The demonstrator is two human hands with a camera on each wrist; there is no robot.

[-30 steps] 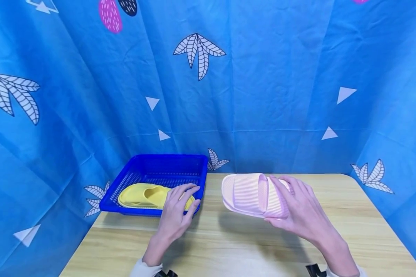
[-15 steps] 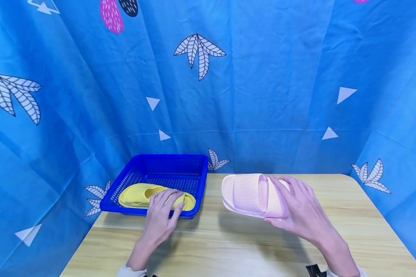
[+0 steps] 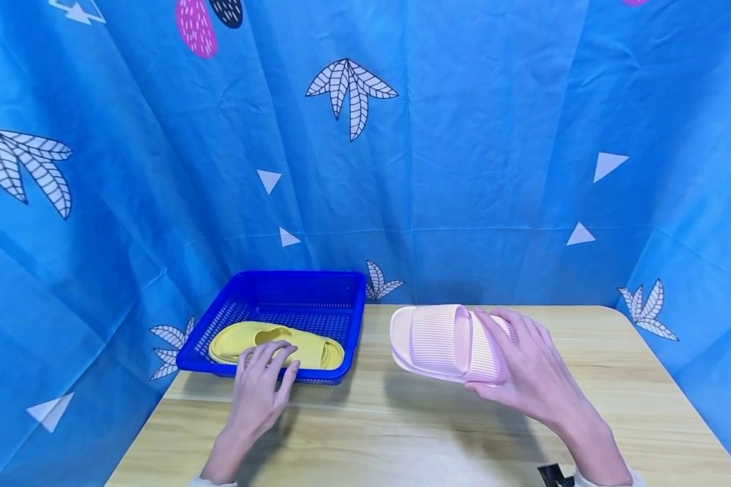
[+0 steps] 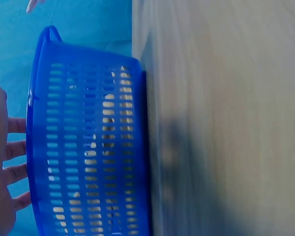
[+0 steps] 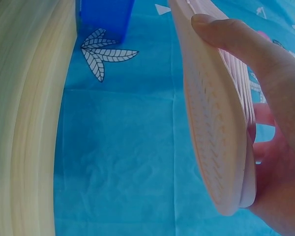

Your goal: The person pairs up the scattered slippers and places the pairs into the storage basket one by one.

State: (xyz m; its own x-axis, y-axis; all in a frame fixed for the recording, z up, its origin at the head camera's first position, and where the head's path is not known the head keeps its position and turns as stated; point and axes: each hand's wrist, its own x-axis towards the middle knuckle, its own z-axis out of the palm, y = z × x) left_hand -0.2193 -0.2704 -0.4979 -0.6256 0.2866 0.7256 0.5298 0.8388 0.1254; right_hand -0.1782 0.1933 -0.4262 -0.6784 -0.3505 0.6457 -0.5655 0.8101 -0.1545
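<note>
A blue plastic basket (image 3: 355,325) stands at the left of the table, with yellow slippers (image 3: 311,348) lying along its front side, seemingly one fitted into the other. My left hand (image 3: 258,385) hovers at the basket's front rim, its fingers loosely bent over the slippers and gripping nothing. In the left wrist view those fingers (image 4: 17,150) show just beyond the basket rim. With my right hand (image 3: 536,368) I hold pink ribbed slippers (image 3: 435,338) above the table, thumb on one side and fingers on the other. Their patterned sole (image 5: 209,123) shows in the right wrist view.
Beneath everything is a light wooden table (image 3: 402,433) with a rounded far right corner. A blue patterned curtain (image 3: 475,169) hangs behind it and along both sides. Bare tabletop lies between the basket and the pink slippers.
My left hand has drawn left and toward me, from the basket's right end to the middle of its front rim. The right hand and pink slippers have stayed put.
</note>
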